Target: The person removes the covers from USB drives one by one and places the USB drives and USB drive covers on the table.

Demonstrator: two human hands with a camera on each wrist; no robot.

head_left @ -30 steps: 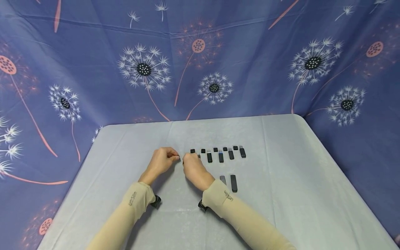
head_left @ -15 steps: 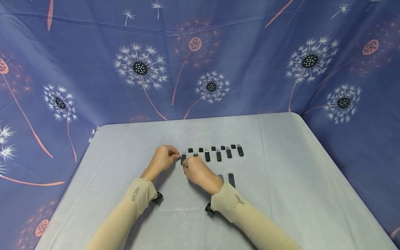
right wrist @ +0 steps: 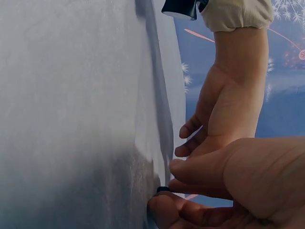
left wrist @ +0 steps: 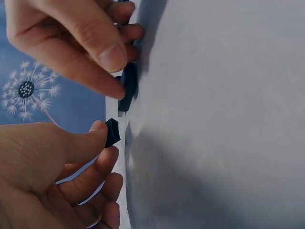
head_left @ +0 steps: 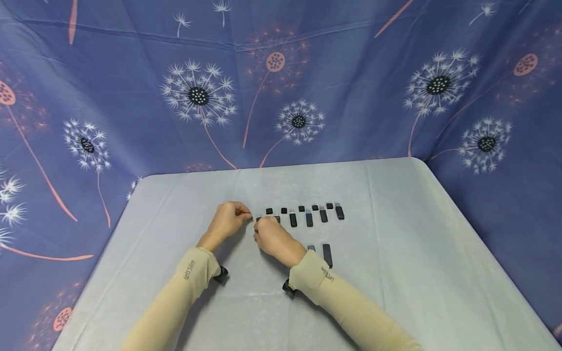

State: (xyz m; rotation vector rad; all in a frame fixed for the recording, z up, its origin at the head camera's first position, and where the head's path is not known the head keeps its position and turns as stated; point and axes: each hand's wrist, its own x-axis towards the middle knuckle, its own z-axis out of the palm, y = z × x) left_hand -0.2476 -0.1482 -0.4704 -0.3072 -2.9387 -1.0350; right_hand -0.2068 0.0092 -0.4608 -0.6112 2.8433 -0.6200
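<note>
My left hand (head_left: 227, 222) pinches a small black cap (left wrist: 113, 133) between thumb and fingers, just above the table. Close to its right, my right hand (head_left: 276, 239) has its fingers at the leftmost black USB flash drive (head_left: 258, 219), which lies on the table with its metal plug pointing away. Most of that drive is covered by the right fingers in the head view; the left wrist view shows a fingertip against the dark drive (left wrist: 127, 88). The second drive (head_left: 277, 219) is partly hidden behind the right hand.
More uncapped drives (head_left: 292, 218) continue the row to the right, with several small black caps (head_left: 284, 210) behind them. Nearer the person lie a long dark stick (head_left: 327, 256) and a greyer one (head_left: 311, 247), partly behind the sleeve. A dandelion-print curtain (head_left: 298, 122) borders the grey table (head_left: 417, 234).
My right hand drew back slightly, baring the leftmost drive on the table, then moved forward over it again. The left hand keeps the cap, almost in the same spot.
</note>
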